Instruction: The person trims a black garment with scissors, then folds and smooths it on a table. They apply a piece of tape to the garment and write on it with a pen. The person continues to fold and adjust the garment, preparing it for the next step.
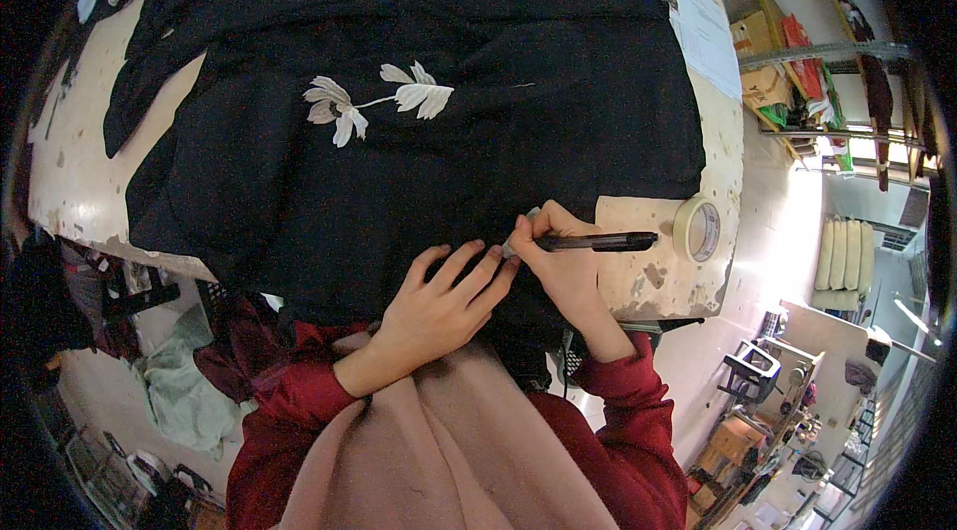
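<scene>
A black garment [419, 191] lies spread over the table, with a pale flower motif [379, 103] across its upper middle. My left hand [439, 303] rests palm down on the cloth near the table's front edge, its fingers apart. Just right of it, my right hand [563, 266] is closed around a black pen [603, 242], whose barrel points out to the right. A small pale piece [509, 247] shows between the fingertips of both hands; what it is, I cannot make out. The pen's tip is hidden by my right hand.
A roll of masking tape [696, 230] stands near the table's right edge. Printed paper sheets [688, 16] lie at the far right of the pale, worn table [648, 281]. Beyond it are shelves [827, 56] with boxes, and a workbench [768, 410] at lower right.
</scene>
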`<state>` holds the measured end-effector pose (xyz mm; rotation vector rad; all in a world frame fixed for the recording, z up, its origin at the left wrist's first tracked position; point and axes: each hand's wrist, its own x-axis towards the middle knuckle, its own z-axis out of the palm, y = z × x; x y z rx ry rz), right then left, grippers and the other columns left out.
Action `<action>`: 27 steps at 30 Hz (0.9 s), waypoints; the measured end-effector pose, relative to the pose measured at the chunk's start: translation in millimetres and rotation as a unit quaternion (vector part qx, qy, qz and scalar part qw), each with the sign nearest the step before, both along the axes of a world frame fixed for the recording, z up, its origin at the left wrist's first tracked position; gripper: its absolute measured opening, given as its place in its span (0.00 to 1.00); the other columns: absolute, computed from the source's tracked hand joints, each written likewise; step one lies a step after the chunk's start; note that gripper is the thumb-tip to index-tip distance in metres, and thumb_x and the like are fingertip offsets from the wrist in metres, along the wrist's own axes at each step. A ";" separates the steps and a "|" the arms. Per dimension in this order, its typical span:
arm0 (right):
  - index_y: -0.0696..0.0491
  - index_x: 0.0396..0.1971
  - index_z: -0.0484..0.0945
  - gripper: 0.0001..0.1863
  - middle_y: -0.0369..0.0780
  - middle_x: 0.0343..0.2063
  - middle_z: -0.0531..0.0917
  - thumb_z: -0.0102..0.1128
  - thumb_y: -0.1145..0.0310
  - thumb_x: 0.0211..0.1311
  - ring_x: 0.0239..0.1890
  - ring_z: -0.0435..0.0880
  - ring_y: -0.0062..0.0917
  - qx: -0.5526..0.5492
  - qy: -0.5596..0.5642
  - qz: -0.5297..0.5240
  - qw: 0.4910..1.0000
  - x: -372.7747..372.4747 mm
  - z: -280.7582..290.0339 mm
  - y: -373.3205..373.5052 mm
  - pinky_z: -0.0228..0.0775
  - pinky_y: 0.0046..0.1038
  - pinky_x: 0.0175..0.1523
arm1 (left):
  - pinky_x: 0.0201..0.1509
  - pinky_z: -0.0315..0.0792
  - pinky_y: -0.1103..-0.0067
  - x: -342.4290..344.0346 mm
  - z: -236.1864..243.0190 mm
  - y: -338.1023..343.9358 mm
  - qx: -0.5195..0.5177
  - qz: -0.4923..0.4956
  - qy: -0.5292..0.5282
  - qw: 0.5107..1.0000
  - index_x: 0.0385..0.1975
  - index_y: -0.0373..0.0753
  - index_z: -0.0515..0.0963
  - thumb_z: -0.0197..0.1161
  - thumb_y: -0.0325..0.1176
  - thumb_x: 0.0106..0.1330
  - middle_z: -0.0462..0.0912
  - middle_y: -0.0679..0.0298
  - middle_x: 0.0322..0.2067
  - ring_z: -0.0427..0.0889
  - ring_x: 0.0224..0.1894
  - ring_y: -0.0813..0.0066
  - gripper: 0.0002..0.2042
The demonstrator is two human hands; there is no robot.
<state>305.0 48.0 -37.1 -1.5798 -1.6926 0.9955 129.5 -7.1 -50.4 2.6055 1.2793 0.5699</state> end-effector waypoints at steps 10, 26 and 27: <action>0.54 0.17 0.67 0.14 0.30 0.14 0.70 0.59 0.73 0.61 0.19 0.64 0.07 0.011 0.023 -0.042 0.999 -0.6 0.4 -2.0 0.56 0.16 0.23 | 0.59 0.63 0.65 1.4 0.9 1.3 0.004 0.009 0.013 1.000 0.56 0.50 0.72 0.65 0.37 0.50 0.68 0.68 0.60 0.69 0.57 0.70 0.28; 0.54 0.17 0.67 0.15 0.30 0.14 0.69 0.58 0.71 0.63 0.17 0.63 0.08 0.008 0.032 -0.047 0.998 -1.6 -5.8 0.5 0.53 0.16 0.21 | 0.59 0.62 0.65 3.1 -0.7 0.3 0.000 0.015 0.019 1.000 0.55 0.51 0.72 0.64 0.37 0.51 0.65 0.67 0.63 0.68 0.57 0.69 0.26; 0.54 0.17 0.67 0.15 0.30 0.14 0.69 0.58 0.71 0.63 0.17 0.63 0.08 -0.003 0.039 -0.050 0.998 -1.0 -6.4 0.6 0.53 0.16 0.21 | 0.59 0.62 0.65 3.1 -0.8 0.4 0.001 0.015 0.019 1.000 0.55 0.51 0.72 0.64 0.37 0.51 0.65 0.67 0.63 0.68 0.57 0.69 0.26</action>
